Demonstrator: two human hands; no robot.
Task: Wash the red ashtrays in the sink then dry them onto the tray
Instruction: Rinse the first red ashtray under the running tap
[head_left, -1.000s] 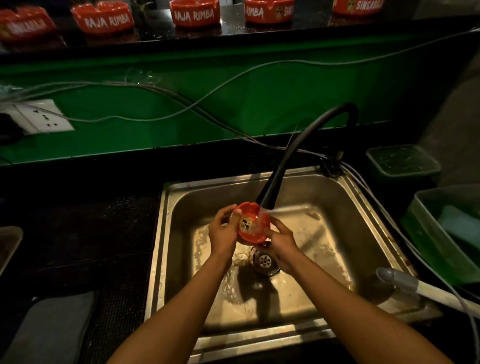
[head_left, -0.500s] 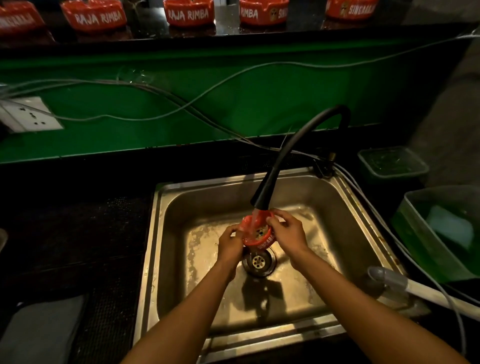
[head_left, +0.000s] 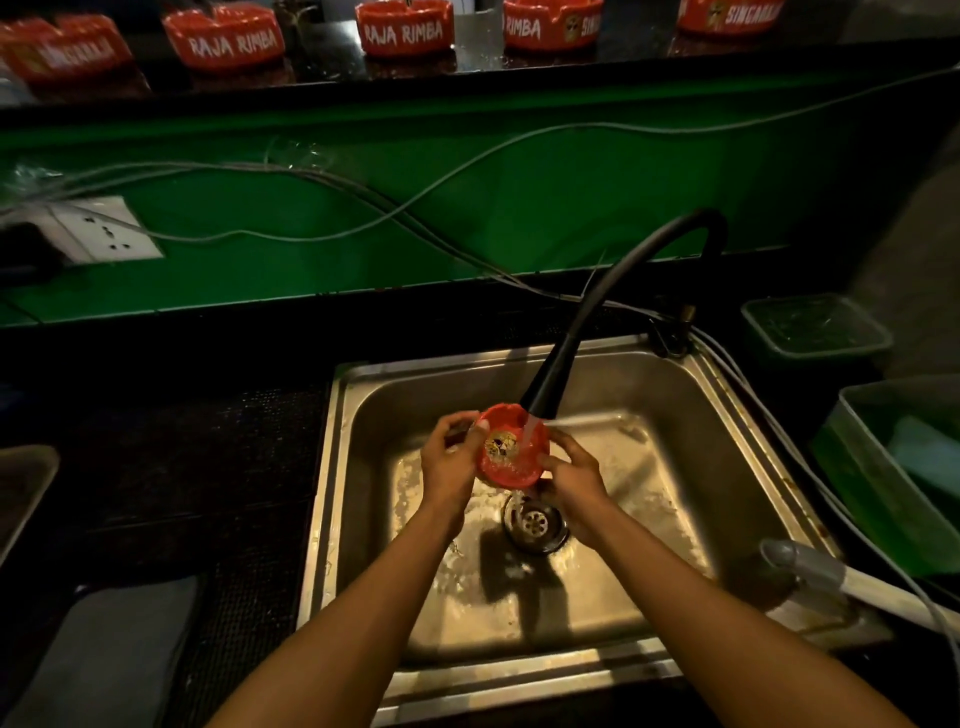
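Note:
A red ashtray (head_left: 511, 447) with a gold emblem in its bowl is held over the steel sink (head_left: 691, 395), its bowl facing me. My left hand (head_left: 449, 460) grips its left rim and my right hand (head_left: 574, 475) grips its lower right rim. Water runs from the black bendy tap (head_left: 587, 332) onto the ashtray's right side. Several more red ashtrays (head_left: 402, 26) stand in a row on the dark shelf at the top. A metal tray (head_left: 21, 488) shows partly at the left edge.
The drain (head_left: 534, 524) lies just below the ashtray. Green tubs (head_left: 815, 332) stand right of the sink, with a grey hose nozzle (head_left: 800, 564) at its near right corner. Cables (head_left: 363, 208) and a wall socket (head_left: 104, 236) hang on the green wall. A grey cloth (head_left: 104, 654) lies lower left.
The ashtray has turned in my hands from tilted on edge under the spout to bowl facing me. My left hand has moved up onto its left rim, my right hand down below it.

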